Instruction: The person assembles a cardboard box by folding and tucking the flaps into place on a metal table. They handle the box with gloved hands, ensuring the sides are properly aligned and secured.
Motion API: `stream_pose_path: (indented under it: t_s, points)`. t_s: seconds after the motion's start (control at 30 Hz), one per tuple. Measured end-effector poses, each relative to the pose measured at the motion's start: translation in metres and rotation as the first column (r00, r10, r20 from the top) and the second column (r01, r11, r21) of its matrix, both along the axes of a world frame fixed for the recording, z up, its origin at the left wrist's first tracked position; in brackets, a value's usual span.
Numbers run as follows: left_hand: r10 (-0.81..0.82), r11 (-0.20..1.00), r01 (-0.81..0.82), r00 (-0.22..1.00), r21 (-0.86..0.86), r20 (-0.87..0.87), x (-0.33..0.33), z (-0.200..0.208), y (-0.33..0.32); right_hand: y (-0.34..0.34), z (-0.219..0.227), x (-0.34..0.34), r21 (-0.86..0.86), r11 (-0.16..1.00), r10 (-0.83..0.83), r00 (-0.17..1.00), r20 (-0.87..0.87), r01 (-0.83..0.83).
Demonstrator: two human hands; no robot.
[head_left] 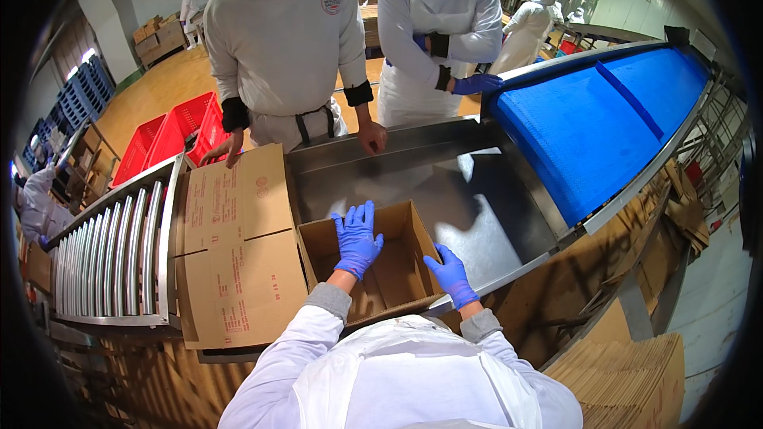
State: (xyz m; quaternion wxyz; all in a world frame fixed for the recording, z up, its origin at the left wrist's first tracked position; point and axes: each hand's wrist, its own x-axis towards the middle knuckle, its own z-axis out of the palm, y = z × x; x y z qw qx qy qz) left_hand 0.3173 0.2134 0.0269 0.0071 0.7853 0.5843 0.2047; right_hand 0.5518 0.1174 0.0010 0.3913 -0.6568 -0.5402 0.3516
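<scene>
An open brown cardboard box sits on the steel table right in front of me. My left hand, in a blue glove, lies flat inside the box with fingers spread against its back wall. My right hand, also gloved blue, presses on the box's near right corner. Neither hand holds anything. To the left of the box lies a flattened cardboard box, spread over the table's left end.
A roller conveyor runs at the far left. A blue belt conveyor rises to the right. Two people in white coats stand across the table; one rests a hand on its far rim. Red crates behind, stacked flat cardboard lower right.
</scene>
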Motion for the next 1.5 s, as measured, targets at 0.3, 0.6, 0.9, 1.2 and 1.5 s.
stream_pose_path:
  t_s: [0.3, 0.6, 0.9, 1.2, 1.5]
  points:
    - [-0.01, 1.0, 0.01, 1.0, 0.02, -0.008, -0.001, -0.004, 0.0, -0.003, 0.011, -0.003, -0.015, 1.0, -0.006, 1.0, -0.004, 0.006]
    - [-0.009, 1.0, 0.009, 1.0, 0.028, 0.004, -0.002, -0.009, 0.003, -0.003, 0.024, -0.008, -0.026, 1.0, -0.004, 1.0, -0.025, 0.003]
    - [-0.003, 1.0, 0.003, 1.0, 0.012, 0.019, 0.0, -0.004, 0.002, -0.003, 0.017, -0.006, -0.018, 1.0, -0.012, 0.998, -0.054, 0.011]
    - [-0.004, 1.0, 0.004, 1.0, 0.025, -0.003, -0.002, -0.01, 0.005, -0.003, 0.021, -0.006, -0.013, 1.0, -0.007, 0.998, -0.061, 0.006]
    - [-0.012, 1.0, 0.012, 1.0, 0.012, 0.007, -0.002, -0.008, 0.005, -0.001, 0.013, -0.005, -0.006, 1.0, -0.021, 0.999, -0.038, 0.021]
